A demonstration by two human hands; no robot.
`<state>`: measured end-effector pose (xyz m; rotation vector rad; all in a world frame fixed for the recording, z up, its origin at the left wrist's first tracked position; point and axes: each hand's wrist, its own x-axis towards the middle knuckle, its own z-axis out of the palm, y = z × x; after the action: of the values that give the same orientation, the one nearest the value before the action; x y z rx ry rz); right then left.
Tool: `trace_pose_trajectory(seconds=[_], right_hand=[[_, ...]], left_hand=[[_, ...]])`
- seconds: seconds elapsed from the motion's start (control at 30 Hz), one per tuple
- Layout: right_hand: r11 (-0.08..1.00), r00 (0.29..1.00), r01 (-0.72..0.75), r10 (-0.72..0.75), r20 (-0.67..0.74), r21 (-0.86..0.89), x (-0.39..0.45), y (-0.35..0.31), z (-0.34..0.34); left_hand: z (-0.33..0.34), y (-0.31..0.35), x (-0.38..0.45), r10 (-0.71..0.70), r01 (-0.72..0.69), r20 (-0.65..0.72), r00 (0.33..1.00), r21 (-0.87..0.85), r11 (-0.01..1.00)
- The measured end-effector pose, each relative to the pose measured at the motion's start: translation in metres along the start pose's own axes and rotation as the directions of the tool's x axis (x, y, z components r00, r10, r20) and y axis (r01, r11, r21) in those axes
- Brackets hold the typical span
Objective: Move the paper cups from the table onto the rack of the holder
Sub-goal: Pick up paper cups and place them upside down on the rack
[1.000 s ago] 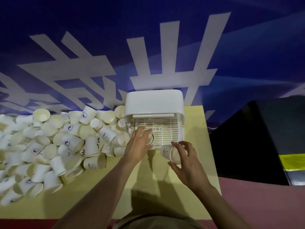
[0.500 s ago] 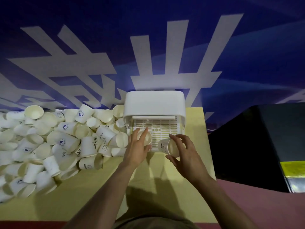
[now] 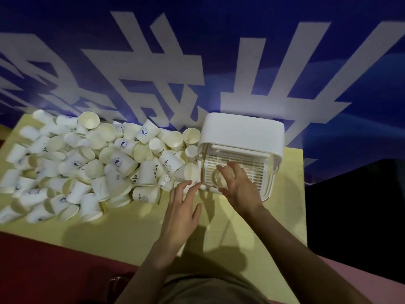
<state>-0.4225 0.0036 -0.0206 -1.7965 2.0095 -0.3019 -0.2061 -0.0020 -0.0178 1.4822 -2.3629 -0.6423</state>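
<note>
My right hand [image 3: 237, 189] has its fingers curled round a paper cup [image 3: 219, 180] sitting on the slatted rack [image 3: 245, 170] of the white holder [image 3: 241, 132]. I should seat it flat before letting go. My left hand [image 3: 182, 213] hovers loose and empty near the cup pile [image 3: 87, 163] on the counter [image 3: 131, 229].
</note>
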Motion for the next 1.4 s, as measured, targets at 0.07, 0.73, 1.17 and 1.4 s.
trace_pose_trajectory(seconds=[0.07, 0.73, 1.17, 1.4], right_hand=[[0.999, 0.998, -0.032, 0.033, 0.050, -0.030, 0.007, 0.001, 0.010], [0.999, 0.987, 0.026, -0.031, -0.155, -0.034, 0.016, -0.060, 0.048], [0.985, 0.994, -0.092, 0.099, 0.042, -0.148, 0.066, -0.103, 0.078], [0.965, 0.986, -0.163, 0.167, 0.005, -0.205, 0.067, -0.120, 0.075]], left_hand=[[-0.004, -0.005, -0.006, -0.019, 0.019, -0.005, 1.000, 0.008, 1.000], [-0.048, -0.065, -0.036, -0.108, 0.105, -0.033, 0.994, -0.067, 0.992], [-0.101, -0.139, -0.006, 0.036, -0.037, -0.007, 0.999, -0.169, 0.985], [-0.115, -0.160, 0.023, 0.155, -0.153, -0.005, 0.988, -0.185, 0.971]])
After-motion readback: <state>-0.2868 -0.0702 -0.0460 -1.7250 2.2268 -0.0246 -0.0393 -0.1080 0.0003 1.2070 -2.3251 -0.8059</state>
